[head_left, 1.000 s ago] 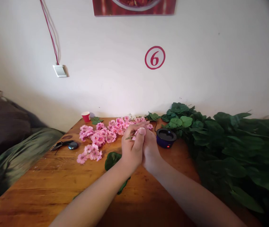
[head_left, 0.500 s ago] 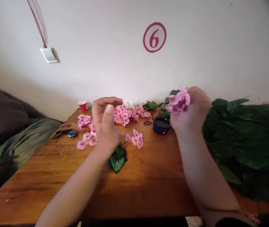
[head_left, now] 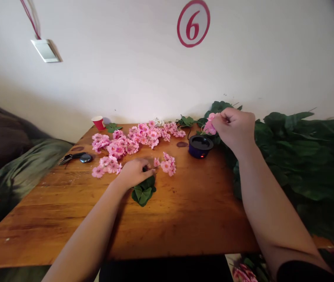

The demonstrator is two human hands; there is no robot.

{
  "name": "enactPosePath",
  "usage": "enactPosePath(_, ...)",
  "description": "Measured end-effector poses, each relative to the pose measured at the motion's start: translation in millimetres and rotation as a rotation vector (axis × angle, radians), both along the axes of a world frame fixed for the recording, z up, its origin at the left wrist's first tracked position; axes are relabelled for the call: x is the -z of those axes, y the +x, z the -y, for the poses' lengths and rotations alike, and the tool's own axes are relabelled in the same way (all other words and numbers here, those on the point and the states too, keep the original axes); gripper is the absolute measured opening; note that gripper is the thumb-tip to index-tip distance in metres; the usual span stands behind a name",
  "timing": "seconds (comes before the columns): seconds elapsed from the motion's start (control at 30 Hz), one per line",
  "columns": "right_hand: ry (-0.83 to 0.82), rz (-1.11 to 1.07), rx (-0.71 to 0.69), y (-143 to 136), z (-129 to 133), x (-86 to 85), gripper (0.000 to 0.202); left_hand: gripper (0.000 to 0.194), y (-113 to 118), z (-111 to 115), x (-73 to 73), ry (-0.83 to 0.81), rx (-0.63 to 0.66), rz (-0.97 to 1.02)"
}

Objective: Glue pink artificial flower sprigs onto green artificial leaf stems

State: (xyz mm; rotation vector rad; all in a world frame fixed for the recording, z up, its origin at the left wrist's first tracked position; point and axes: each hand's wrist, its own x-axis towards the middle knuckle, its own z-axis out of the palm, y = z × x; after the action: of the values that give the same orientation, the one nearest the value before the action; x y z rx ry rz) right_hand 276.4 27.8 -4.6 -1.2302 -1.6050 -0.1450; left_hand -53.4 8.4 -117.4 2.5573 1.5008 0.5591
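My right hand (head_left: pixel 237 127) is closed on a bunch of pink artificial flowers (head_left: pixel 209 124), whose thin stems hang over a small blue pot (head_left: pixel 199 150) with a black rim and a red light. The pot's contents look dark, and I cannot tell whether the stems touch them. Lower on the wooden table, my left hand (head_left: pixel 134 172) curls its fingers around the stem of an artificial flower sprig. Green leaves (head_left: pixel 142 195) of that sprig stick out below the hand, and its pink blossoms (head_left: pixel 167 164) lie to the right. The fingers partly hide the stem.
Several pink flower clusters (head_left: pixel 143 134) spread across the back of the table (head_left: pixel 167 223). A red cup (head_left: pixel 98 123) and keys with a dark fob (head_left: pixel 85 158) are at the left. Large green leaves (head_left: pixel 299 164) heap up on the right, against the wall.
My left hand came down from above the table and closed on the sprig's stem. My right hand turned, bringing the pink flowers lower, stems toward the pot. The view tilted down slightly.
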Motion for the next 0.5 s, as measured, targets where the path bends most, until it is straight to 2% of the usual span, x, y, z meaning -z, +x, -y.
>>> enactPosePath(0.1,0.051,0.009,-0.003,0.6,-6.2,2.4,0.041,0.018,-2.1,-3.5,3.4,0.022,0.075,-0.066)
enactPosePath(0.23,0.086,0.062,0.035,-4.7,-6.2,3.8,0.040,0.015,0.8,-6.1,7.6,0.028,0.084,-0.119)
enactPosePath(0.33,0.098,0.083,0.064,-5.9,-5.4,4.2,0.038,0.021,2.2,-6.5,7.7,0.006,0.014,-0.050)
enactPosePath(0.5,0.037,0.031,0.051,-6.2,-3.7,3.0,0.037,0.024,3.6,-6.8,9.0,-0.009,-0.172,0.213)
